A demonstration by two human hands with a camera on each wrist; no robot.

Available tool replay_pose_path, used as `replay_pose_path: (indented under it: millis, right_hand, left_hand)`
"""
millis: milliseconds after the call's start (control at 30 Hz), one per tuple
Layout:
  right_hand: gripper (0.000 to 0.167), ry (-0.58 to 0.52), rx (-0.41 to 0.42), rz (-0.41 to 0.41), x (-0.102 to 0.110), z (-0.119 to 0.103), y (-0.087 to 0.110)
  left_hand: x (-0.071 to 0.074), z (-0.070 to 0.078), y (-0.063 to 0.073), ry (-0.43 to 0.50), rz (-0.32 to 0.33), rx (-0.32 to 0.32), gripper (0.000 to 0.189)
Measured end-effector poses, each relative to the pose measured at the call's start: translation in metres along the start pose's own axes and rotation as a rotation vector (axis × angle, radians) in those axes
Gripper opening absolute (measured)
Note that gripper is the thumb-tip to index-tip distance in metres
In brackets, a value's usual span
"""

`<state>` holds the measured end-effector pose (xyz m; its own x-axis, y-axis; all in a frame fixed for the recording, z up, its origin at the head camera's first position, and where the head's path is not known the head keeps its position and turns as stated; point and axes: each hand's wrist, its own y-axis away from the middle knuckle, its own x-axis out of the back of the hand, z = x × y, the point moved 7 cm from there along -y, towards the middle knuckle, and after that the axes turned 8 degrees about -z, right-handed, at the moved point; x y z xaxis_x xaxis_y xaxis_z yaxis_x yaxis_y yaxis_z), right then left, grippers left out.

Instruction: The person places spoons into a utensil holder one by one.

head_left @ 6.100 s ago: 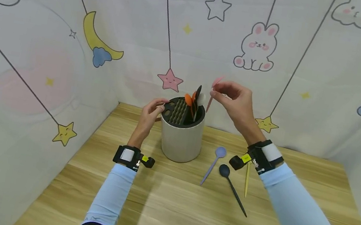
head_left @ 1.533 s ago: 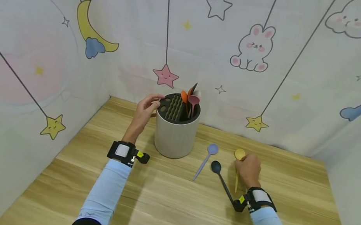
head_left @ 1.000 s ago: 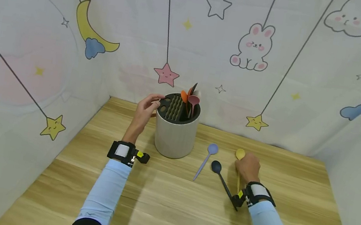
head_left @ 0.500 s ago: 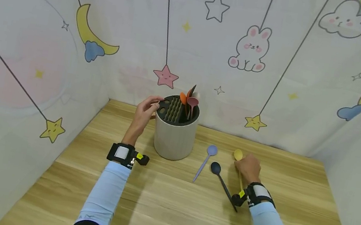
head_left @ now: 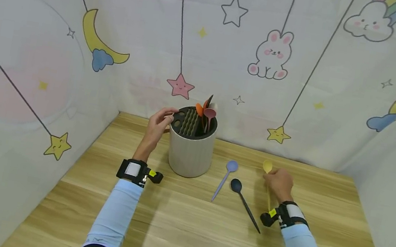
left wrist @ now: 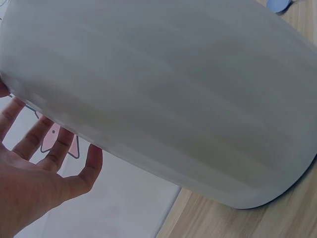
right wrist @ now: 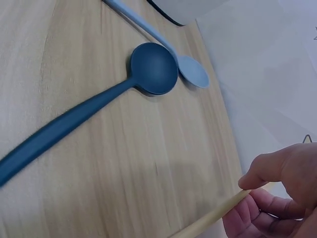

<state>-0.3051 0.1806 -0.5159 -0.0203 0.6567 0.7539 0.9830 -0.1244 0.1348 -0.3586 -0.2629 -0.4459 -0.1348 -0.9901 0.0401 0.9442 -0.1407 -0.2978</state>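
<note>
My left hand (head_left: 156, 127) holds the top edge of a tall pale utensil holder (head_left: 189, 156) with a black slotted insert. In the left wrist view its fingers (left wrist: 59, 148) are bent against the holder's side. Thumb and fingertips of my right hand (head_left: 281, 184) pinch a small yellow spoon (head_left: 267, 166) by the handle, just below its bowl. The right wrist view shows the yellow handle (right wrist: 213, 217) slanting down from that pinch. Left of this hand, a dark blue spoon (head_left: 236, 185) and a lilac spoon (head_left: 232, 166) lie on the table.
Several utensils stand in the holder, among them an orange one (head_left: 199, 109) and a pink spoon (head_left: 210, 113). The wooden table (head_left: 195, 235) meets a cartoon-printed cloth (head_left: 231, 59) behind the holder and at both sides.
Earlier the right hand held the pink spoon beside the holder; that spoon now stands inside. The right hand went to the yellow spoon and has just shifted it slightly right. Left hand stays at the rim.
</note>
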Motion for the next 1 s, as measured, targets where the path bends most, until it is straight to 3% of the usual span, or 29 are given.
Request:
replay_pose_path:
  millis: [200,633,1000]
  right_hand:
    - [0.022,-0.027,-0.004,0.035,0.010,-0.002,-0.001]
    - [0.023,-0.138,0.112,0.164,0.036,-0.024,-0.001]
    - [0.023,-0.204,0.179,0.196,0.053,-0.060,0.002]
  left_hand:
    - [0.000,0.001,0.002,-0.012,0.016,-0.012,0.034]
    - [-0.002,0.002,-0.001,0.005,-0.004,0.004,0.036]
    - [-0.003,0.005,0.001,-0.029,0.013,-0.001,0.034]
